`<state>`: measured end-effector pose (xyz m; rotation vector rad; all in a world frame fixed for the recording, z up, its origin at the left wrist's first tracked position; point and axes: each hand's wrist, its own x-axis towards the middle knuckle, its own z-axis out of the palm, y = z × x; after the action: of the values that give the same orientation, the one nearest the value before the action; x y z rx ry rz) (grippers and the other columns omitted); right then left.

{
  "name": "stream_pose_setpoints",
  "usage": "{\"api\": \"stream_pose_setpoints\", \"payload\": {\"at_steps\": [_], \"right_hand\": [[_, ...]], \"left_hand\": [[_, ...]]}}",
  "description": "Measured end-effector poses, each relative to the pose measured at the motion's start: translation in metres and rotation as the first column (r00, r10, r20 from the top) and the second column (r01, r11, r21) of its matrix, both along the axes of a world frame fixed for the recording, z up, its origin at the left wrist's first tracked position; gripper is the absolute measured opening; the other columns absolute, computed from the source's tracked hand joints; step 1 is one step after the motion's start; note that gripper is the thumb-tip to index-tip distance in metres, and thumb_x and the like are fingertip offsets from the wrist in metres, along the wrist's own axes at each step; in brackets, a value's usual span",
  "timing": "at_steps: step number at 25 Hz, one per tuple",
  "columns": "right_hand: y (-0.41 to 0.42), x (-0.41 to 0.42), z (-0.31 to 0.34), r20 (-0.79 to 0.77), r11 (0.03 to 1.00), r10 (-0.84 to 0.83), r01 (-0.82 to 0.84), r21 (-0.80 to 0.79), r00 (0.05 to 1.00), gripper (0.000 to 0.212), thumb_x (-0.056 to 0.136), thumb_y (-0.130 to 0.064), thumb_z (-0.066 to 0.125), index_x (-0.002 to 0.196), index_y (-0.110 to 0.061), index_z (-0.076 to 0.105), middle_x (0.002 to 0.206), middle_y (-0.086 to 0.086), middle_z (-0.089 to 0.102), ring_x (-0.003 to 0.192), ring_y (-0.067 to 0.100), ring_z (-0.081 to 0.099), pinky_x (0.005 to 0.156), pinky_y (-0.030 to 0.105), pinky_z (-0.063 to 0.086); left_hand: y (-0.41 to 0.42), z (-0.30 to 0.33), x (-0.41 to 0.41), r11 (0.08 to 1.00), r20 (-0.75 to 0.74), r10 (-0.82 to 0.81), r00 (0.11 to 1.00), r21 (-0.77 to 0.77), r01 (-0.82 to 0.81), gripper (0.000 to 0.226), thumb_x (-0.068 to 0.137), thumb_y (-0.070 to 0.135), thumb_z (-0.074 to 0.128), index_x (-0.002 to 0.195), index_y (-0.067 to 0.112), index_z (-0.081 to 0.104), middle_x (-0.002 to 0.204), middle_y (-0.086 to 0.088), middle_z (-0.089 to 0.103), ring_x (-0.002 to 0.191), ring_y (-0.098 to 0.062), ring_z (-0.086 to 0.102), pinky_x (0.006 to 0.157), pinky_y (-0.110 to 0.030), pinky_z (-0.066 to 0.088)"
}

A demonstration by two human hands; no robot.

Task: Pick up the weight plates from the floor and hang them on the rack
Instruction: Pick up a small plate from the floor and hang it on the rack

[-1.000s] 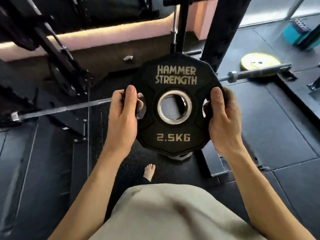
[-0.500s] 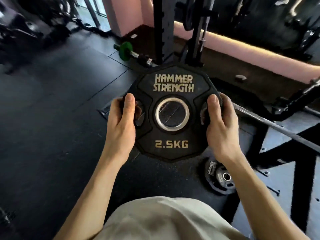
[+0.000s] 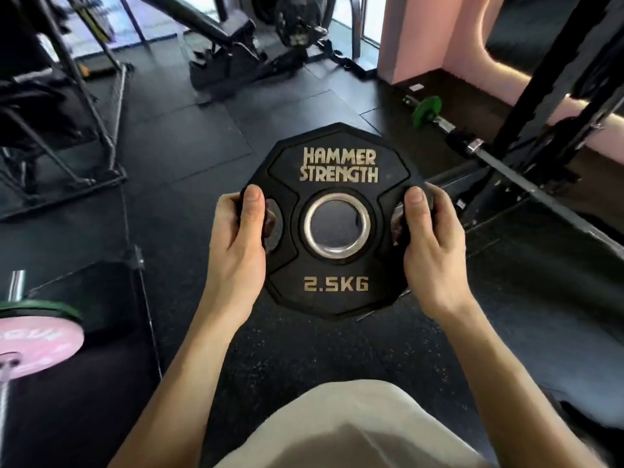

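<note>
Plate: black weight plate (image 3: 337, 221), carried upright above the floor (image 3: 202, 157).
Grip: left hand (image 3: 236, 244) and right hand (image 3: 432, 251) curled round side handle slots.
Risk: could slip onto feet; no free rack peg in sight.

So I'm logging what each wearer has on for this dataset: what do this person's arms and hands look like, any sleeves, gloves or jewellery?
Both forearms are bare up to the frame's lower edge, with no sleeves in view. The left hand and right hand have no gloves, and no rings, watch or wristbands show. Thumbnails are short and unpainted. A light beige garment shows at the bottom.
</note>
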<state>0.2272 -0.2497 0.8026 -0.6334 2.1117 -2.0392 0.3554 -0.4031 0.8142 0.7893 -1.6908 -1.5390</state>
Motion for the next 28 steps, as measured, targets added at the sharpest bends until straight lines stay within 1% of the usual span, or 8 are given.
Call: {"api": "stream_pose_setpoints", "payload": {"at_steps": [2,5,10,15,20,23,25,28], "right_hand": [[-0.045,0.008,-0.002,-0.003,0.999,0.040,-0.040,0.012,0.999,0.032,0.103,-0.036,0.044,0.120,-0.011,0.056,0.090,-0.009,0.061,0.083,0.002,0.055,0.078,0.019,0.044],[-0.106,0.005,-0.006,-0.002,0.994,0.102,-0.102,0.031,0.995,0.031,0.103,-0.038,0.044,0.117,-0.013,0.057,0.089,-0.009,0.060,0.083,0.006,0.055,0.078,0.024,0.044],[-0.203,-0.032,-0.023,0.017,0.983,0.183,-0.183,0.018,0.983,0.047,0.093,-0.056,0.045,0.117,-0.017,0.057,0.090,-0.009,0.059,0.087,0.013,0.055,0.083,0.038,0.046],[-0.310,-0.097,-0.026,0.042,0.966,0.258,-0.257,-0.014,0.965,0.040,0.095,-0.052,0.046,0.112,-0.018,0.057,0.086,-0.012,0.058,0.082,0.009,0.054,0.079,0.033,0.043],[-0.420,-0.165,-0.019,0.058,0.959,0.282,-0.283,0.013,0.958,0.032,0.099,-0.046,0.046,0.110,-0.018,0.057,0.083,-0.014,0.058,0.077,0.007,0.054,0.075,0.031,0.043],[-0.474,-0.202,-0.020,0.056,0.957,0.291,-0.291,0.001,0.955,0.025,0.098,-0.046,0.046,0.105,-0.025,0.057,0.079,-0.014,0.058,0.075,0.009,0.054,0.074,0.032,0.043],[-0.516,-0.228,-0.023,0.046,0.961,0.275,-0.276,0.019,0.960,0.020,0.101,-0.042,0.045,0.105,-0.025,0.056,0.074,-0.012,0.057,0.070,0.009,0.053,0.070,0.030,0.043],[-0.587,-0.270,-0.027,0.037,0.977,0.210,-0.212,0.033,0.977,0.017,0.104,-0.037,0.043,0.105,-0.025,0.056,0.073,-0.011,0.056,0.068,0.007,0.052,0.067,0.027,0.043]], "left_hand": [[-0.039,-0.002,0.016,0.998,-0.002,0.057,0.998,0.011,-0.057,0.029,0.091,0.055,0.045,0.081,0.028,0.052,0.073,0.016,0.056,0.072,-0.005,0.051,0.074,-0.032,0.045],[-0.092,-0.008,0.023,0.992,-0.010,0.121,0.993,0.024,-0.121,0.028,0.092,0.052,0.045,0.081,0.027,0.052,0.073,0.016,0.057,0.072,-0.003,0.052,0.073,-0.028,0.044],[-0.177,-0.022,0.000,0.984,0.017,0.171,0.985,0.037,-0.172,0.029,0.093,0.054,0.045,0.081,0.029,0.053,0.078,0.011,0.057,0.077,-0.008,0.053,0.079,-0.033,0.044],[-0.272,-0.022,-0.058,0.974,0.031,0.223,0.974,0.045,-0.224,0.030,0.099,0.049,0.044,0.090,0.022,0.054,0.082,0.008,0.059,0.080,-0.007,0.056,0.083,-0.032,0.047],[-0.377,-0.016,-0.126,0.968,0.018,0.243,0.970,0.061,-0.244,0.028,0.095,0.049,0.045,0.086,0.024,0.053,0.079,0.012,0.059,0.078,-0.006,0.055,0.082,-0.031,0.046],[-0.434,-0.020,-0.161,0.975,-0.007,0.214,0.977,0.059,-0.213,0.028,0.095,0.049,0.045,0.086,0.023,0.052,0.081,0.010,0.058,0.079,-0.007,0.055,0.082,-0.031,0.047],[-0.481,-0.028,-0.189,0.980,-0.006,0.191,0.982,0.050,-0.191,0.029,0.098,0.048,0.043,0.088,0.022,0.052,0.083,0.007,0.058,0.081,-0.008,0.055,0.083,-0.033,0.047],[-0.562,-0.038,-0.241,0.989,0.000,0.135,0.991,0.065,-0.134,0.030,0.097,0.050,0.044,0.088,0.022,0.052,0.084,0.006,0.058,0.082,-0.009,0.055,0.084,-0.036,0.046]]}}
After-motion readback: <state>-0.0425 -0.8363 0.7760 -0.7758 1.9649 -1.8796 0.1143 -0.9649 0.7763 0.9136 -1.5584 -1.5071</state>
